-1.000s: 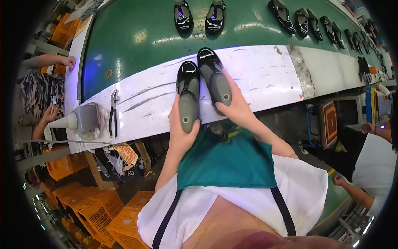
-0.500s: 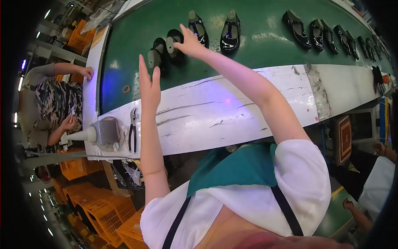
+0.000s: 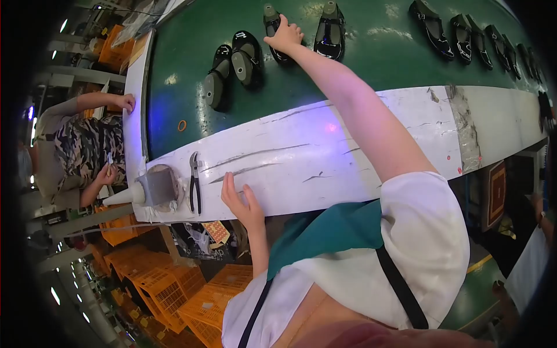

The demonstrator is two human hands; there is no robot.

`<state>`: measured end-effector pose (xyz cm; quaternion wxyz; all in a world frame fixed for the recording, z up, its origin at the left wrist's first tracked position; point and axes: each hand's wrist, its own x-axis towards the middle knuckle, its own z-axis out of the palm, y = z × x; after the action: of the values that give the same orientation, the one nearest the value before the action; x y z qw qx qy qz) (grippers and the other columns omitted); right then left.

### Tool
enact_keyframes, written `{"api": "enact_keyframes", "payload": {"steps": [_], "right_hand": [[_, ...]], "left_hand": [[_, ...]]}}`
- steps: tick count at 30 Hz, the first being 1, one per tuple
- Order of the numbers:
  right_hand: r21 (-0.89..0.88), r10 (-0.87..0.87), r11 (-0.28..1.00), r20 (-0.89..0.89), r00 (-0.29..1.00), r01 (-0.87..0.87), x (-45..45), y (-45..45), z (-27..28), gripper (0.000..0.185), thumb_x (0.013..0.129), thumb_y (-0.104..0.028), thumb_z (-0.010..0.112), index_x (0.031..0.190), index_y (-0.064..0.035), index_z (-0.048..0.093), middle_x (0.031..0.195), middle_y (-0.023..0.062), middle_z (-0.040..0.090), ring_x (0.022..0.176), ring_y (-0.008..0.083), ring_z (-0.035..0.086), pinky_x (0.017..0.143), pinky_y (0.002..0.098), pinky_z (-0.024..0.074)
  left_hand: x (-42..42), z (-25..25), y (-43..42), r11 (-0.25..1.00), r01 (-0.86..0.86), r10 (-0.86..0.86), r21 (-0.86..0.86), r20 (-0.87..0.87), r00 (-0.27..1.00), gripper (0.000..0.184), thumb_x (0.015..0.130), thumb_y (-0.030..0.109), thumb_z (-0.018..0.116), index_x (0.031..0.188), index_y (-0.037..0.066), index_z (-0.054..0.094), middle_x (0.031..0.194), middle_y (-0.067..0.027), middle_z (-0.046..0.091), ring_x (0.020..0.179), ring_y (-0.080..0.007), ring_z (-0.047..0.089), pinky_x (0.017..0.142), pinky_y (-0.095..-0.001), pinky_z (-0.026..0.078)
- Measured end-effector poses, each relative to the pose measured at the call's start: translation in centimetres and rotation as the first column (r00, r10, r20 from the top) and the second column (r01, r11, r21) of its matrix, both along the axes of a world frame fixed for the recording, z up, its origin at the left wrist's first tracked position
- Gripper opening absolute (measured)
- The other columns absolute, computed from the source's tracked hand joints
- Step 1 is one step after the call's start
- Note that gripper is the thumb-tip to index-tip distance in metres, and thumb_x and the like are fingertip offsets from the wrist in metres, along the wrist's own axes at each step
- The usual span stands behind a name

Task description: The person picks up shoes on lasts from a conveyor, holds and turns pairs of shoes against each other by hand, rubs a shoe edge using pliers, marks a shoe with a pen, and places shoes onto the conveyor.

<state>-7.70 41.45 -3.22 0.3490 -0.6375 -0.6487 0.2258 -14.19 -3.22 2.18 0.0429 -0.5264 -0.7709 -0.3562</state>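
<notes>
My right hand (image 3: 285,37) reaches over the green surface (image 3: 203,72) and is closed around a black patent shoe (image 3: 272,26) with a grey form inside. Just right of it stands the matching shoe (image 3: 329,35). To the left, a second pair, one shoe (image 3: 246,58) and its mate (image 3: 218,78), rests with the grey forms toward me. My left hand (image 3: 242,203) is over the near edge of the white table strip (image 3: 278,156), fingers apart, holding nothing. Black-handled pliers (image 3: 195,182) lie to its left.
A bottle with a white nozzle (image 3: 156,187) stands at the strip's left end. An orange ring (image 3: 182,125) lies on the green surface. More black shoes (image 3: 461,37) line the far right. A co-worker's hand (image 3: 126,102) rests on the left edge; orange crates (image 3: 168,284) stand below.
The pair I held is now on the green surface at left, released. My left hand has drawn back to the near edge; my right hand has moved to a shoe of the other pair.
</notes>
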Motion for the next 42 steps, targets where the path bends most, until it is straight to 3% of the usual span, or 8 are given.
{"api": "enact_keyframes", "payload": {"steps": [6, 14, 18, 22, 29, 33, 39, 42], "right_hand": [[-0.157, 0.471, 0.739, -0.574, 0.669, -0.655, 8.0, -6.9, 6.0, 0.091, 0.065, -0.031, 0.076, 0.138, -0.0003, 0.033, 0.121, 0.0161, 0.055, 0.106, 0.0229, 0.056, 0.093, 0.0333, 0.0439], [0.036, 0.979, -0.154, 0.142, -0.147, -0.987, 12.4, -18.9, 10.4, 0.077, 0.070, -0.013, 0.069, 0.141, -0.0091, 0.038, 0.134, 0.0166, 0.049, 0.124, 0.0298, 0.045, 0.106, 0.0388, 0.0366], [0.237, 0.921, 0.371, 0.035, 0.389, -0.898, 12.2, -12.8, 10.4, 0.064, 0.079, -0.025, 0.070, 0.137, -0.0085, 0.046, 0.141, 0.0154, 0.045, 0.131, 0.0300, 0.042, 0.109, 0.0388, 0.0330], [0.335, -0.047, 0.942, 0.094, 0.994, 0.013, 11.7, -0.2, 3.4, 0.107, 0.064, -0.055, 0.077, 0.145, -0.0107, 0.024, 0.141, 0.0237, 0.034, 0.129, 0.0404, 0.034, 0.104, 0.0515, 0.0322], [-0.215, -0.218, 0.960, -0.184, 0.959, 0.177, 12.7, 2.8, -0.7, 0.098, 0.060, -0.042, 0.078, 0.141, -0.0079, 0.033, 0.126, 0.0212, 0.052, 0.118, 0.0354, 0.049, 0.099, 0.0455, 0.0391], [-0.250, -0.028, 0.839, -0.907, 0.420, -0.484, 17.9, 1.1, 1.7, 0.028, 0.073, -0.018, 0.072, 0.095, -0.0059, 0.061, 0.083, 0.0070, 0.066, 0.075, 0.0168, 0.063, 0.069, 0.0322, 0.0519], [-0.176, 0.750, 0.544, -0.337, 0.569, -0.821, 23.2, -11.0, 13.3, 0.053, 0.073, -0.021, 0.075, 0.119, -0.0006, 0.057, 0.103, 0.0111, 0.065, 0.091, 0.0167, 0.061, 0.085, 0.0292, 0.0492], [-0.188, 0.984, 0.143, -0.077, 0.159, -0.972, 23.1, -16.8, 13.2, 0.067, 0.070, -0.014, 0.076, 0.132, -0.0097, 0.051, 0.118, 0.0102, 0.062, 0.108, 0.0240, 0.057, 0.097, 0.0334, 0.0439]], "left_hand": [[0.3, 0.7, 1.4, 0.993, 0.065, -0.083, 0.096, 0.188, 0.979, 0.048, 0.086, 0.004, 0.053, 0.132, -0.002, 0.045, 0.136, -0.0202, 0.045, 0.126, -0.0348, 0.040, 0.106, -0.0431, 0.030], [3.1, 4.6, 4.6, 0.938, 0.331, -0.341, 0.097, 0.109, 0.934, 0.070, 0.077, 0.014, 0.071, 0.139, 0.002, 0.039, 0.149, -0.0206, 0.028, 0.136, -0.0366, 0.031, 0.111, -0.0433, 0.026], [2.6, 3.2, 3.9, 0.947, 0.321, -0.281, -0.026, 0.415, 0.865, 0.057, 0.083, 0.011, 0.067, 0.135, 0.005, 0.047, 0.129, -0.0190, 0.055, 0.118, -0.0312, 0.054, 0.096, -0.0366, 0.043], [4.0, 3.7, 4.4, 0.967, 0.253, -0.224, -0.018, 0.408, 0.885, 0.051, 0.084, 0.010, 0.065, 0.133, 0.005, 0.050, 0.117, -0.0185, 0.063, 0.104, -0.0302, 0.063, 0.088, -0.0340, 0.048], [4.6, 4.3, 5.2, 0.975, 0.208, -0.158, -0.080, 0.412, 0.898, 0.051, 0.084, 0.013, 0.067, 0.131, 0.005, 0.051, 0.121, -0.0186, 0.060, 0.110, -0.0326, 0.059, 0.093, -0.0356, 0.046], [4.2, 3.8, 5.4, 0.969, 0.245, -0.230, -0.032, 0.245, 0.942, 0.050, 0.081, 0.014, 0.069, 0.127, 0.004, 0.052, 0.134, -0.0175, 0.049, 0.122, -0.0322, 0.049, 0.101, -0.0372, 0.040], [3.2, 2.9, 6.9, 0.948, 0.317, -0.246, -0.043, 0.535, 0.808, 0.052, 0.081, 0.016, 0.070, 0.129, 0.005, 0.052, 0.131, -0.0154, 0.053, 0.119, -0.0280, 0.053, 0.100, -0.0351, 0.041], [3.5, 3.5, 6.7, 0.937, 0.344, -0.223, -0.068, 0.641, 0.735, 0.052, 0.082, 0.017, 0.069, 0.130, 0.005, 0.052, 0.126, -0.0141, 0.058, 0.115, -0.0243, 0.056, 0.098, -0.0333, 0.042]]}}
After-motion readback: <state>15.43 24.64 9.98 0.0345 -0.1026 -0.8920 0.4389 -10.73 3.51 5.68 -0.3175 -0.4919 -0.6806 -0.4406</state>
